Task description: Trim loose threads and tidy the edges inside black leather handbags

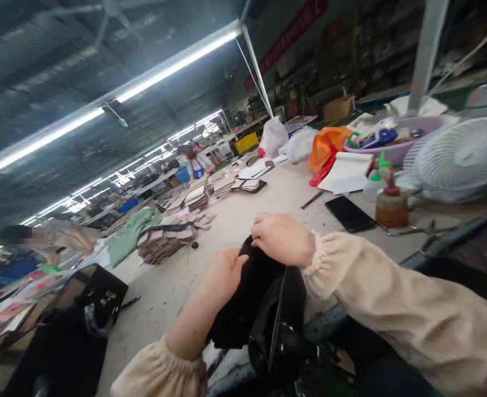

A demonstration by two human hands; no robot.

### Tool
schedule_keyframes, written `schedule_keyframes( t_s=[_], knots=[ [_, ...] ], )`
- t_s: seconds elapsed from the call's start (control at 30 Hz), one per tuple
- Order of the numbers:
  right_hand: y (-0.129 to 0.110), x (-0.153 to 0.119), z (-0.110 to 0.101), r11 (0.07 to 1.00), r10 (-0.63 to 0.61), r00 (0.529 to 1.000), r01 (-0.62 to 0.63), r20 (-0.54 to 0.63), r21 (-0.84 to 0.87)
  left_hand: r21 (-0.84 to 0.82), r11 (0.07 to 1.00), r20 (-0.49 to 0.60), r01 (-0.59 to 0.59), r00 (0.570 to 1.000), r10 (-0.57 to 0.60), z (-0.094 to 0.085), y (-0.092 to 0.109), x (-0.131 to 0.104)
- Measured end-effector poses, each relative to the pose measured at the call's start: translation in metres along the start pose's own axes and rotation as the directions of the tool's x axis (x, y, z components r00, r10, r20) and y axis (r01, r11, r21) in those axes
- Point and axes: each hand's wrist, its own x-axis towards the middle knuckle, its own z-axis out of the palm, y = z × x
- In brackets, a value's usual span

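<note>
A black bag (243, 303) with a glossy curved strap (264, 331) rests at the near edge of the table, partly out of sight below. Its top edge is pinched between the fingers of my left hand (227, 273), which is closed on the near left side. Just beyond, my right hand (282, 237) is closed over the same edge, its fingers curled down. The two hands are close together but apart. The inside of the bag is too dark to make out.
Stacks of cut pieces (164, 240) lie beyond my left hand, beside green cloth (131, 234). Another black bag (74, 331) stands at left. To the right are a phone (350, 214), a bottle of brown liquid (392, 207) and a white fan (462, 157). People work farther back.
</note>
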Motion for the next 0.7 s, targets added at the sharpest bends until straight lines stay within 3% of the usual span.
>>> schedule_keyframes(
  t_s=[0.37, 0.7],
  knots=[
    [0.001, 0.0013, -0.0016, 0.998, 0.059, 0.998, -0.059, 0.007, -0.017, -0.14, 0.99, 0.025, 0.035, 0.999, -0.032, -0.0036, 0.0023, -0.0003],
    [-0.004, 0.0041, 0.0003, 0.992, 0.124, 0.992, -0.124, -0.005, -0.031, -0.136, 0.99, 0.024, 0.033, 0.999, -0.03, -0.004, -0.0003, 0.0017]
  ],
)
